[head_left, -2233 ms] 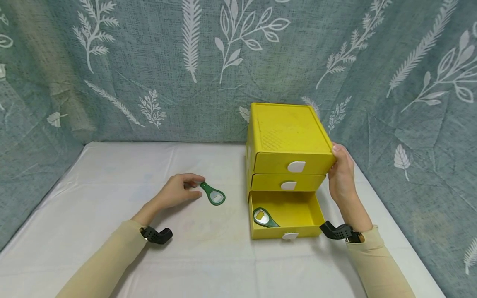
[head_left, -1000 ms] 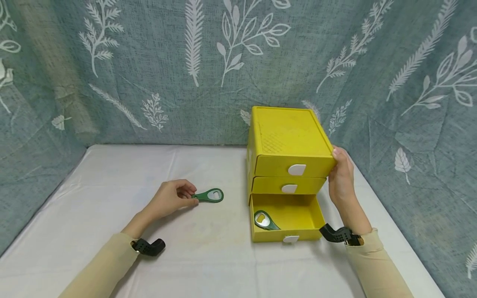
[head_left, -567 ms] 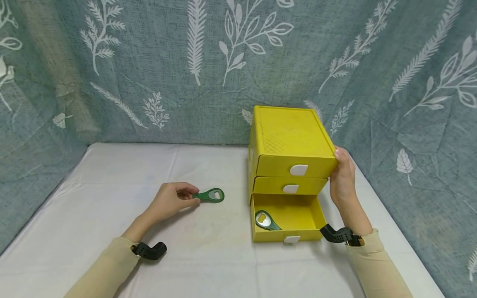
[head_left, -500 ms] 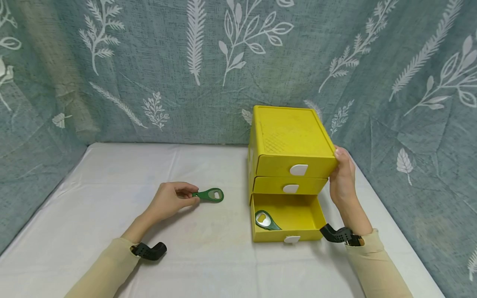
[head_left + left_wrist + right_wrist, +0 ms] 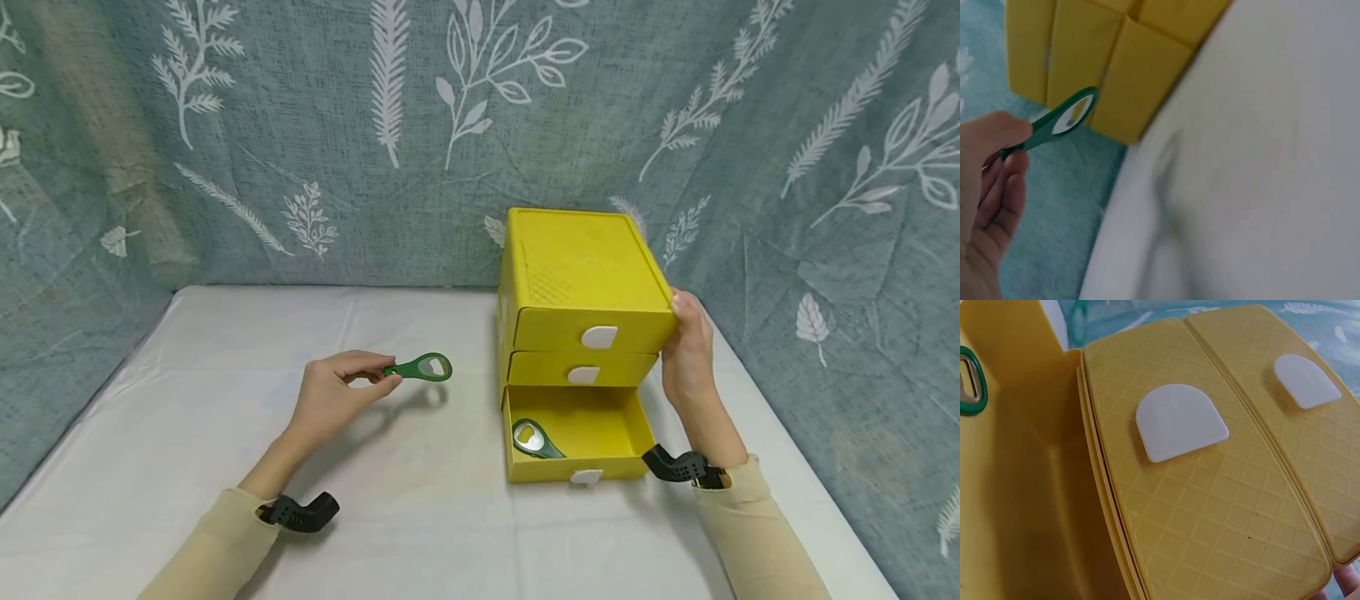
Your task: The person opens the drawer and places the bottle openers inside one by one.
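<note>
My left hand (image 5: 330,400) pinches a green bottle opener (image 5: 415,369) by its handle end, between thumb and fingers. Its shadow falls on the white cloth below, so it is off the table. In the left wrist view, the metal head of this bottle opener (image 5: 1041,134) points away from the hand. To the right stands a yellow drawer unit (image 5: 588,258); its bottom drawer (image 5: 600,421) is pulled out. A second green bottle opener (image 5: 537,446) lies in that drawer's left side. My right hand (image 5: 688,358) grips the unit's right side near the top front corner.
The unit's upper two drawers are closed, each with a white tab handle (image 5: 599,337). A white cloth (image 5: 420,517) covers the table. Behind it hangs a blue-green leaf-print curtain (image 5: 337,108). A black wrist device (image 5: 300,512) is worn on each arm.
My left hand has taken hold of the bottle opener lying on the cloth, turned it, and lifted it. The right hand has stayed on the drawer unit.
</note>
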A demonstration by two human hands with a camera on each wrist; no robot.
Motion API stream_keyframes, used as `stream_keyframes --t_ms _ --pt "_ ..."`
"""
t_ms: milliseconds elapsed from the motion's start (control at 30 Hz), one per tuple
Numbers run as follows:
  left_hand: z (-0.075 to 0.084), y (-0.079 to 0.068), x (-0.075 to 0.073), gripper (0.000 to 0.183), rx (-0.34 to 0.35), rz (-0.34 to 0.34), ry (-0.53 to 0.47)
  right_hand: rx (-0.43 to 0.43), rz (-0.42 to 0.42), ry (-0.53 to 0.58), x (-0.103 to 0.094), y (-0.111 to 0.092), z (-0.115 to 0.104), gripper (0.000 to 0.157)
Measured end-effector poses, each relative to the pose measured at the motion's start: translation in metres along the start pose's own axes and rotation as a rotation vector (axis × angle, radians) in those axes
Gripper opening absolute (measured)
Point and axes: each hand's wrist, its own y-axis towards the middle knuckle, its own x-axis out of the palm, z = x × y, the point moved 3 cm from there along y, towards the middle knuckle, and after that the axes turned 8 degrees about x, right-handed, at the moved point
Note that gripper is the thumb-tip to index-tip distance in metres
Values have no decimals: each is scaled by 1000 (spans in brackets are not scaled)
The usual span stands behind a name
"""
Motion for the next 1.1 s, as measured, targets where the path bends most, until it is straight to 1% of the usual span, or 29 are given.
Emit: stream_keyframes --t_ms 167,267,433,567,633,733,867,967,1100 --pt "18 0 5 28 58 105 -122 11 12 -5 -1 -1 -1 27" --pt "32 -3 12 29 74 127 -192 18 15 -7 -3 -3 -1 28" --pt "52 -7 30 27 99 88 -279 7 -1 9 -4 -3 -1 29" --pt "66 -8 47 25 110 41 -305 -2 -21 13 -1 -1 0 30" --pt "70 -9 58 25 102 13 -316 -3 -24 13 0 0 0 30" --pt "71 -10 76 25 101 -20 -330 -1 -15 8 1 2 0 30" --pt "68 -9 97 23 98 -46 -327 0 -9 8 2 3 0 30" --pt "68 -8 110 22 91 -67 -318 -3 -12 9 1 3 1 31" --pt "68 -5 123 22 90 -83 -297 -7 -11 2 -1 3 1 31"
